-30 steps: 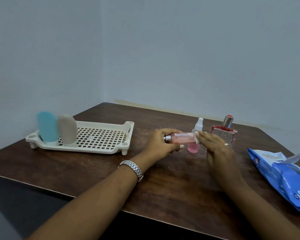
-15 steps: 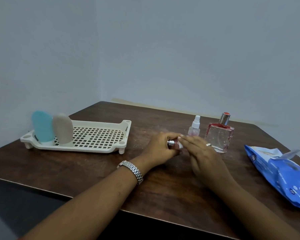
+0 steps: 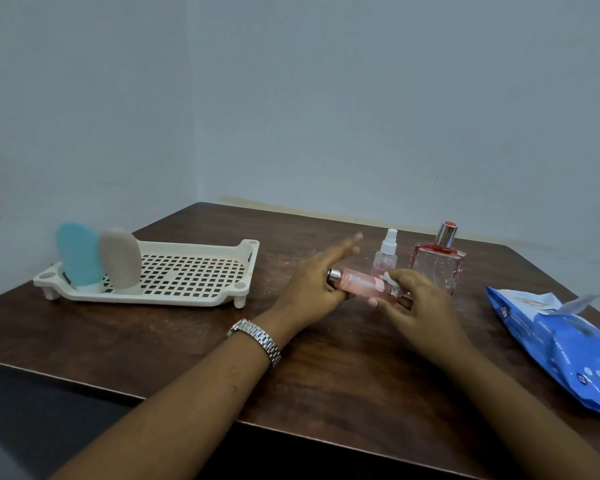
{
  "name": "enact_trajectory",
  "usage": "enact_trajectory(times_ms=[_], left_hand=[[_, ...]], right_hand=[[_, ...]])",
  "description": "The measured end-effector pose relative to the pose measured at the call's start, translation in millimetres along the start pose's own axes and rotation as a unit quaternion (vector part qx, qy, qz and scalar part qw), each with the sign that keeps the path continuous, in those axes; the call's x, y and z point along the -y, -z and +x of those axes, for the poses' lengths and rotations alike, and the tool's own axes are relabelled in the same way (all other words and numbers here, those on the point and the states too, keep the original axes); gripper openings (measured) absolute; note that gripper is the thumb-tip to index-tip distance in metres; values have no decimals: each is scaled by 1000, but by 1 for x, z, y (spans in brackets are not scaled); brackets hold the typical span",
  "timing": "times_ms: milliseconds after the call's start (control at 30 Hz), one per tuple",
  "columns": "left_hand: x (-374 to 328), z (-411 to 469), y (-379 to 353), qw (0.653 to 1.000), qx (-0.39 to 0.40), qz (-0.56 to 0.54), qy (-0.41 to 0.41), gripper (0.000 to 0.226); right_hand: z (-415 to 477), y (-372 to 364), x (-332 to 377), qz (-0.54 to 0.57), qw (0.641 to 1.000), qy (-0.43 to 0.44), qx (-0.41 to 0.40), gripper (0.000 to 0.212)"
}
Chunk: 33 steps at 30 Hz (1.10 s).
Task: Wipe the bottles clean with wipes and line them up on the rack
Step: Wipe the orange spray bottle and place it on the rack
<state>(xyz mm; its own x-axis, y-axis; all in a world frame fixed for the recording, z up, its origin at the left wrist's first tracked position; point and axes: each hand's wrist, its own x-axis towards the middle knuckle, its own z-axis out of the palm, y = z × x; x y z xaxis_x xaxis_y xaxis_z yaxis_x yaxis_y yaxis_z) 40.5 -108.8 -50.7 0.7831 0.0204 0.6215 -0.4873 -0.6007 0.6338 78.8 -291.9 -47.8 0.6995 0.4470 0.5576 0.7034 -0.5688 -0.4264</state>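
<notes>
2 grips meet pink bottle (image 3: 361,285): right grip (image 3: 420,306) clamped round it with wipe (image 3: 390,279), left grip (image 3: 312,289) splayed apart at its 9 o'clock end; probably light, slick: hold mid-body

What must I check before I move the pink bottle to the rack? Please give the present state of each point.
1. Grip on pink bottle: right hand holds it with the wipe. Ok.
2. Cap end supported: left hand touches it, fingers straight. Ok.
3. Bottle wiped all around: cannot tell.
4. Free place on rack beside beige bottle: ok.
5. Room behind the hands: spray bottle and perfume bottle stand close. Not ok.
</notes>
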Motion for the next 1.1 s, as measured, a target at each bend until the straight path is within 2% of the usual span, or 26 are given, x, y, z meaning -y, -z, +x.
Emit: enact_trajectory(times_ms=[67, 133, 200, 267, 333, 400, 467, 533, 600, 800, 900, 1100], left_hand=[[-3, 0, 1, 999, 24, -5, 30, 109], [-4, 0, 2, 996, 38, -28, 75, 118], [-6, 2, 1, 985, 36, -131, 110, 97], [-5, 6, -3, 955, 12, -259, 143, 58], [-4, 8, -5, 936, -21, -313, 161, 37], [-1, 9, -6, 928, -48, -330, 167, 40], [1, 10, -7, 918, -59, -349, 177, 54], [-1, 11, -5, 912, -73, -357, 190, 74], [-1, 11, -4, 914, -88, -350, 189, 82], [7, 10, -4, 929, -84, -317, 170, 78], [5, 7, -5, 945, -75, -285, 140, 71], [0, 4, -6, 957, -56, -274, 77, 67]], right_hand=[[1, -1, -1, -6, 1000, 2, -16, 43], [0, -3, -2, -12, 1000, 0, -26, 36], [-2, -6, 0, -4, 1000, 2, -20, 31], [-5, -9, 1, -3, 1000, 9, -9, 30], [-7, -11, 5, -2, 1000, 19, -5, 29], [-7, -13, 8, -1, 1000, 30, -4, 30], [-8, -15, 9, -1, 999, 34, 6, 32], [-8, -16, 9, 0, 999, 31, 20, 36], [-8, -16, 10, -2, 999, 36, 29, 37], [-9, -21, 18, 6, 997, 45, 62, 44], [-10, -25, 23, 30, 994, 62, 83, 54], [0, -29, 31, 98, 983, 113, 107, 55]])
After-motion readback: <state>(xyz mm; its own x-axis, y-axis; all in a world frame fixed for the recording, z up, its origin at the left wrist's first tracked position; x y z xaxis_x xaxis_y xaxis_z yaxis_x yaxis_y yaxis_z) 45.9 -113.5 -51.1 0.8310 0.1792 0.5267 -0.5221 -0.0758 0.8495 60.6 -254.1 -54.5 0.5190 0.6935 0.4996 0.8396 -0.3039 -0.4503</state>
